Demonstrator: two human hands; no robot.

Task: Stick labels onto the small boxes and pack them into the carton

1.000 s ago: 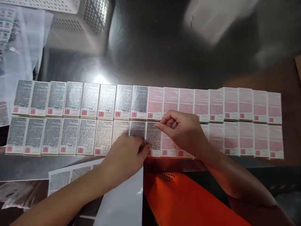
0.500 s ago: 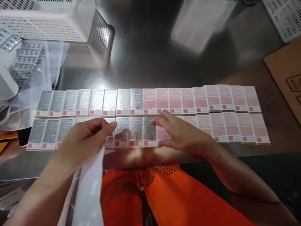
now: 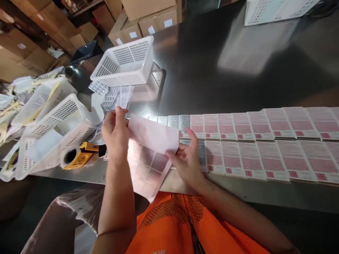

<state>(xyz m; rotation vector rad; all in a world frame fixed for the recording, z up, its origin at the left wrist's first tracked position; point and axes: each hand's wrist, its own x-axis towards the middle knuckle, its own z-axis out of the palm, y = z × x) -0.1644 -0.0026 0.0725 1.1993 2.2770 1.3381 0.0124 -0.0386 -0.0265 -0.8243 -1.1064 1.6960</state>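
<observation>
A pale sheet (image 3: pixel 150 135) with rectangular panels, which looks like a label sheet, hangs between my hands, its upper part folded over. My left hand (image 3: pixel 116 132) is closed at the sheet's upper left edge, thumb up; its exact hold is partly hidden. At the right edge, my right hand (image 3: pixel 189 160) grips the sheet between thumb and fingers. Behind and right of it run two rows of small flat boxes (image 3: pixel 241 157), pink-printed at right. Several with grey print (image 3: pixel 184 123) show further left, partly covered by the sheet and hands.
White perforated baskets stand at the back (image 3: pixel 124 77) and left (image 3: pixel 71 109). Printed sheets (image 3: pixel 109 98) lie beside the back basket. A yellow tape dispenser (image 3: pixel 79 158) sits near the table's left front edge. Cardboard boxes (image 3: pixel 159 26) are stacked beyond the metal table (image 3: pixel 196 77).
My view has swung left, showing more baskets and cartons. The sheet has risen from below my left hand to between both hands. My right hand has left the boxes and taken hold of it.
</observation>
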